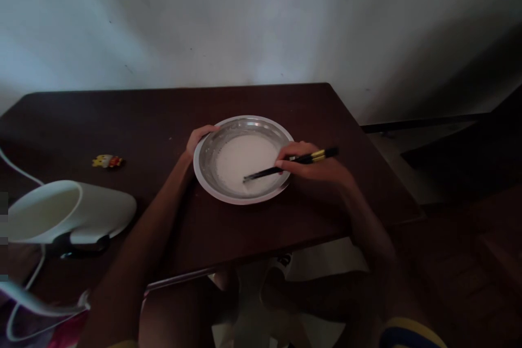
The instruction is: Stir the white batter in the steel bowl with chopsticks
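A wide metal bowl stands on the dark brown table, holding a white liquid with small bubbles along its edge. My left hand grips the bowl's rim at the left, fingers over the edge. In my right hand, closed at the bowl's right side, is a pair of black chopsticks with gold bands near the upper end. Their tips dip into the liquid towards the front of the bowl. Part of the right rim is hidden behind my right hand.
A white cylindrical container with a black handle-like part lies on its side at the left. Behind it sits a small yellow and red figurine. White cables run along the left. The table meets a pale wall.
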Action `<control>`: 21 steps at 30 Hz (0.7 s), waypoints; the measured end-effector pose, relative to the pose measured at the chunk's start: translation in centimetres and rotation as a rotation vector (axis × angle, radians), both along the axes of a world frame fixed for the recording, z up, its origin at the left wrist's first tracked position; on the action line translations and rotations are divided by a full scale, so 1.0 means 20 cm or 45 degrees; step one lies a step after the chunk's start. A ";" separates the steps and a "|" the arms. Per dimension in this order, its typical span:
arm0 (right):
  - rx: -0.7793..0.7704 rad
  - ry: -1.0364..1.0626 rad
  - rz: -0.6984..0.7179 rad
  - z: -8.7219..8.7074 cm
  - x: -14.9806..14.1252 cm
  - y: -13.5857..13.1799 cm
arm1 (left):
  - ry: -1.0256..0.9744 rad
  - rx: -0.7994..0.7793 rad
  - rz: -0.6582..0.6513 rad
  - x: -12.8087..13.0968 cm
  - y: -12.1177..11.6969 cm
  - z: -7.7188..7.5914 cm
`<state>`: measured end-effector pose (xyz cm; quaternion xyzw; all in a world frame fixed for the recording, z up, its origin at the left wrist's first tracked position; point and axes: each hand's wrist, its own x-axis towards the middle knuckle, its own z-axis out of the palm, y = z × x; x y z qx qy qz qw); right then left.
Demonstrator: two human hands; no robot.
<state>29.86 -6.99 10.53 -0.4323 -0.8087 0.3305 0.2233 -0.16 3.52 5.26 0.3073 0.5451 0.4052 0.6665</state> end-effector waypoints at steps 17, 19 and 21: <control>0.156 -0.015 -0.031 -0.09 -0.12 -0.01 | -0.043 -0.123 0.012 -0.01 0.00 0.00; 0.261 -0.104 -0.169 -0.11 -0.12 -0.01 | -0.064 -0.108 0.015 -0.01 0.01 -0.01; 0.321 -0.172 -0.314 -0.07 -0.05 0.00 | -0.052 -0.107 0.051 -0.01 0.01 -0.01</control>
